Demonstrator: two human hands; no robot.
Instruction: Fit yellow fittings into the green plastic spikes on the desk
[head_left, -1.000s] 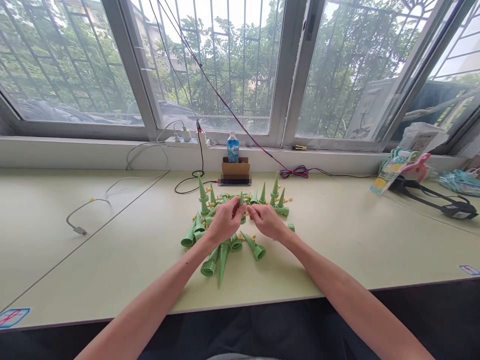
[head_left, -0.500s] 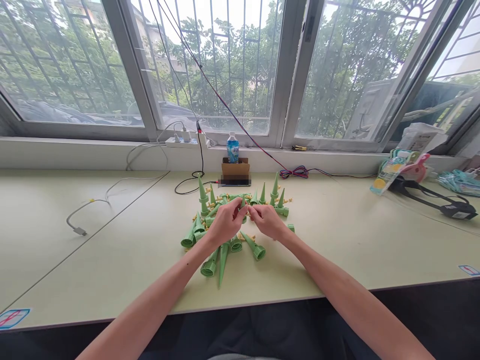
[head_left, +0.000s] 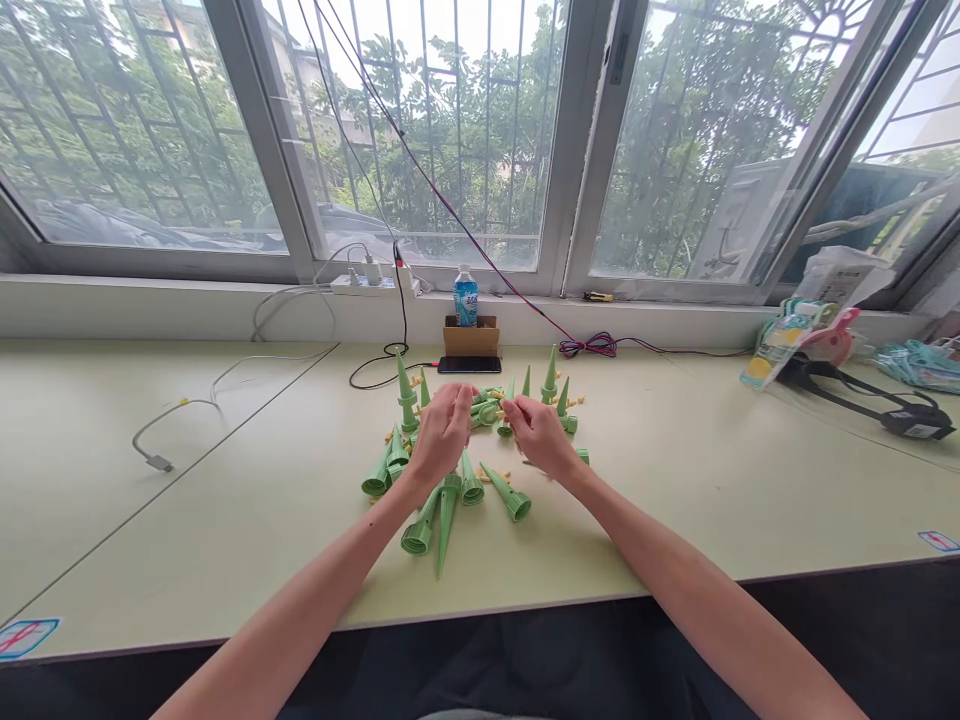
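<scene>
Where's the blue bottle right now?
In the head view, the blue bottle stands upright near the middle, behind the phone and small brown box, right of the power strip.

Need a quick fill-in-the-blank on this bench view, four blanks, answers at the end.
1. The hand nearer the bundled cable is the person's ____ one.
2. The plastic cones on the table are coloured ____.
3. Seen from the camera, the cardboard box stands just ____ the phone.
4. The liquid in the bottle is ____.

Missing words: right; green; behind; blue.
</scene>
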